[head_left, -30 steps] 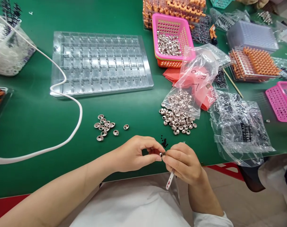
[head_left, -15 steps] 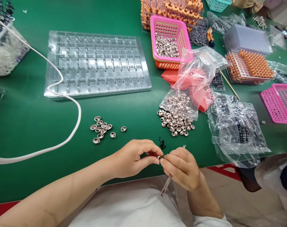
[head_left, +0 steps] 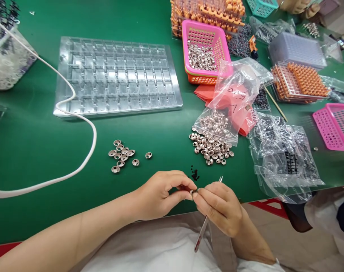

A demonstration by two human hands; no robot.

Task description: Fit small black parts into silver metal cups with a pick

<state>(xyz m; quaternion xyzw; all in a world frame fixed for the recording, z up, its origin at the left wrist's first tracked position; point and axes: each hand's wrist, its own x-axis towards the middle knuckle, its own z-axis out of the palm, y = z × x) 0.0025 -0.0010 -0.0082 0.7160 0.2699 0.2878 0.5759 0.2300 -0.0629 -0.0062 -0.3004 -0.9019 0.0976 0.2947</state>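
Thumb and fingertips of my left hand (head_left: 164, 192) pinch a small silver metal cup (head_left: 192, 192) at the table's front edge. My right hand (head_left: 221, 206) meets it from the other side, its fingertips closed on the same cup, while metal tweezers (head_left: 201, 234) are tucked through its fingers, tips pointing up. Tiny black pieces (head_left: 195, 173) lie just beyond the fingertips. Further off is a large heap of silver cups (head_left: 213, 147), partly inside a clear bag (head_left: 238, 83). A smaller group of cups (head_left: 123, 153) rests on the left.
A clear compartment tray (head_left: 118, 77) lies at the back left, with a white cable (head_left: 94, 143) curving over its corner. Pink basket (head_left: 225, 56) of metal parts behind the heap; plastic bags (head_left: 282, 151), orange parts (head_left: 307, 81) and another pink basket (head_left: 330, 130) on the right.
Both hands have shifted slightly downward, still together at the cup. The tweezers have swung a little, their rear end now lower. The table view has moved slightly.
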